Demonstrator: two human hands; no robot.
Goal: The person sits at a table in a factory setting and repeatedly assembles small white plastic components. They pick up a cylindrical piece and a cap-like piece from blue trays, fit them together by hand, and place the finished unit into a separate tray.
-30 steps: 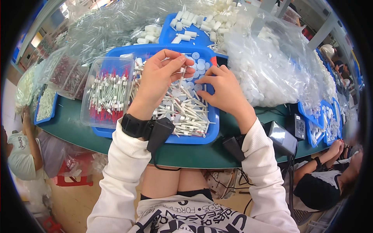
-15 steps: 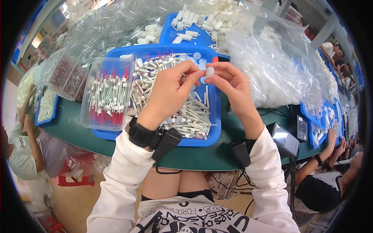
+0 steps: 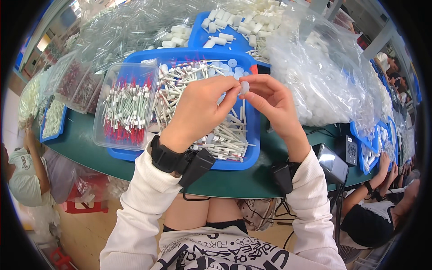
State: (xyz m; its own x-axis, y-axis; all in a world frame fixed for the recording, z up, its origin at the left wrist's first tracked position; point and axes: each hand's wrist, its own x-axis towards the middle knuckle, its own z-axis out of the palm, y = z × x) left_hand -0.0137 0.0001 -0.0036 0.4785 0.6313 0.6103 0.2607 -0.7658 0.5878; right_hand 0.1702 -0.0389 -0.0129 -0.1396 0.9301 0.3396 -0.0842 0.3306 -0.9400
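Note:
Above the blue tray [image 3: 253,148], my right hand [image 3: 278,104] pinches a small round translucent white plastic disc [image 3: 244,88] between thumb and fingers. My left hand [image 3: 198,108] is closed too, its thumb and forefinger meeting at the disc's left side. Whatever the left fingers hold, if anything, is hidden by the hand. Below, the tray carries many thin white sticks with small white ends [image 3: 225,145] and, at its far side, more loose discs [image 3: 232,63]. A clear plastic box [image 3: 100,130] of white sticks with red ends rests over the tray's left part.
Behind stand another blue tray [image 3: 198,39] of white cylinders and a large clear bag [image 3: 310,85] of white pieces. Clear bags lie at the far left. A black device [image 3: 331,163] sits right on the green table [image 3: 270,180]. Other people work at both sides.
My left hand has moved slightly right, and its fingertips now meet the disc. The disc has turned a little between the right fingers. The whole view has shifted slightly.

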